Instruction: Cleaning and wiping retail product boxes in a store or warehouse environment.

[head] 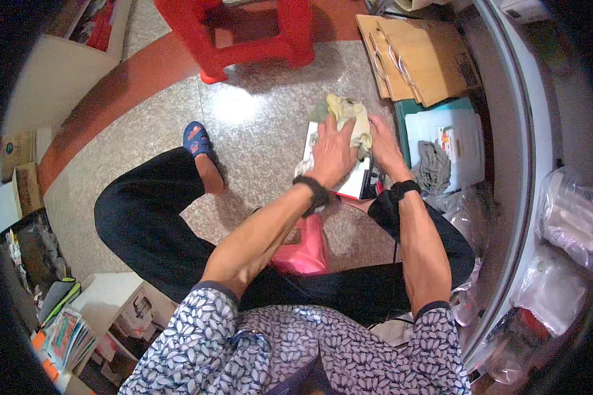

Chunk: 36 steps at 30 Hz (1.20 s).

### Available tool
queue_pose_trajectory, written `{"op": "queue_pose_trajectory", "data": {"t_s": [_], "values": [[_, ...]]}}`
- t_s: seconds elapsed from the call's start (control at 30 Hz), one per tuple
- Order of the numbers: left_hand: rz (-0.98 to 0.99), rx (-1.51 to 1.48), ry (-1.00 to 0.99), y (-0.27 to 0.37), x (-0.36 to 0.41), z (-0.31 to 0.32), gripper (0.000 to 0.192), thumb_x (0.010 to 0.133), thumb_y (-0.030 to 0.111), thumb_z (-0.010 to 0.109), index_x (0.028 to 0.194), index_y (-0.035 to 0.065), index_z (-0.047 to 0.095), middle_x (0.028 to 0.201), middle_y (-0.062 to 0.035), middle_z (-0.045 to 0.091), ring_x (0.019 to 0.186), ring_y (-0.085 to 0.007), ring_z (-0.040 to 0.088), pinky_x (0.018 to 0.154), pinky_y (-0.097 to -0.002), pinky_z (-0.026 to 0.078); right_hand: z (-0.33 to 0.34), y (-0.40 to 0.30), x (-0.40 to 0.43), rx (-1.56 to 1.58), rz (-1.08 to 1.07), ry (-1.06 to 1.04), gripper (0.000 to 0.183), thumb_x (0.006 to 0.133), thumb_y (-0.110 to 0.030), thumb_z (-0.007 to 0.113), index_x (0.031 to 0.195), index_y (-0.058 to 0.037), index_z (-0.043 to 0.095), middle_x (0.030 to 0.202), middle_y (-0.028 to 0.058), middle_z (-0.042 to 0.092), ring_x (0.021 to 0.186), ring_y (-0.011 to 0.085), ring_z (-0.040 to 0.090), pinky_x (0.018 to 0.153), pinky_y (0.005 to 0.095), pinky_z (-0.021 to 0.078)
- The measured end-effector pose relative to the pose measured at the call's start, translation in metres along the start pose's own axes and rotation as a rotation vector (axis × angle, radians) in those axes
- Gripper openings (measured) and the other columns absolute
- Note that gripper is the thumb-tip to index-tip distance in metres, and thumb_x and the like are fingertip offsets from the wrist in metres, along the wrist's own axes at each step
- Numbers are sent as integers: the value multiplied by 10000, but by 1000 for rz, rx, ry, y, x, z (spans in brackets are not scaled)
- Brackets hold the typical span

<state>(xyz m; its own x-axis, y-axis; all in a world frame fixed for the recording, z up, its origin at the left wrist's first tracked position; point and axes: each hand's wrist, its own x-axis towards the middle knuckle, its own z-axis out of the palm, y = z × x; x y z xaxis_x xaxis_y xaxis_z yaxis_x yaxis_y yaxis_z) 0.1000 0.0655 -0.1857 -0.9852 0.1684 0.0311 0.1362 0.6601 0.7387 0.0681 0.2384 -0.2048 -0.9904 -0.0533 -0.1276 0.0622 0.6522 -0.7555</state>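
A crumpled yellowish cloth (348, 116) lies over the far part of a white box (353, 183) with a red near edge and a dark, patterned right side. My left hand (332, 150) presses on the cloth from above with its fingers spread; whether it grips any of the fabric cannot be told. At the box's right side is my right hand (386, 145), its fingertips against the cloth's edge; its grip is partly hidden. Each wrist wears a black band. The box is low between my legs, and what supports it is hidden.
Beyond stands a red plastic stool (262, 54). Brown clipboards (420, 59) and a pale plastic lid or case (462, 143) with a grey cloth (434, 168) on it lie at the right. A pink plastic object (309, 252) sits between my legs. A white shelf (104, 296) is at lower left.
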Motion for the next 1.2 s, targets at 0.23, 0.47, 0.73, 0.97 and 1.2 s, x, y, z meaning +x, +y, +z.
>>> {"op": "queue_pose_trajectory", "data": {"t_s": [0.23,0.47,0.73,0.97,1.2], "values": [[228,60,-154,39,-17,5,531,688,129,758,1201,72,637,1215,-210,501,1038,-394,520,815,-468,523,-29,37,5,98,165,-14,379,1043,-281,459,1260,-12,612,1246,190,649,1166,311,606,992,373,449],[427,91,-501,37,-78,-30,540,638,128,751,1172,126,669,1153,-148,521,1041,-358,554,785,-451,551,-34,11,-6,242,221,-62,415,1045,-323,472,1291,-11,594,1227,188,652,1178,305,593,1010,358,431],[-2,563,-620,-76,-7,-124,478,781,216,698,1249,147,626,1144,-174,671,981,-379,685,812,-482,571,-31,31,-6,248,190,-11,420,1040,-332,484,1287,-8,587,1199,219,673,1131,315,634,970,383,465],[27,-55,-208,-67,-1,-59,667,807,245,704,1393,24,475,1187,-310,529,1109,-480,560,938,-505,498,-29,5,-3,177,146,-10,414,1052,-336,461,1239,2,609,1170,182,670,1115,304,621,963,365,457],[53,218,-335,-1,-86,-36,643,733,125,772,1309,28,504,1126,-254,487,1076,-437,537,784,-507,541,-37,23,-8,80,73,52,421,1036,-342,470,1206,16,611,1165,242,657,1116,362,623,952,395,463]]}}
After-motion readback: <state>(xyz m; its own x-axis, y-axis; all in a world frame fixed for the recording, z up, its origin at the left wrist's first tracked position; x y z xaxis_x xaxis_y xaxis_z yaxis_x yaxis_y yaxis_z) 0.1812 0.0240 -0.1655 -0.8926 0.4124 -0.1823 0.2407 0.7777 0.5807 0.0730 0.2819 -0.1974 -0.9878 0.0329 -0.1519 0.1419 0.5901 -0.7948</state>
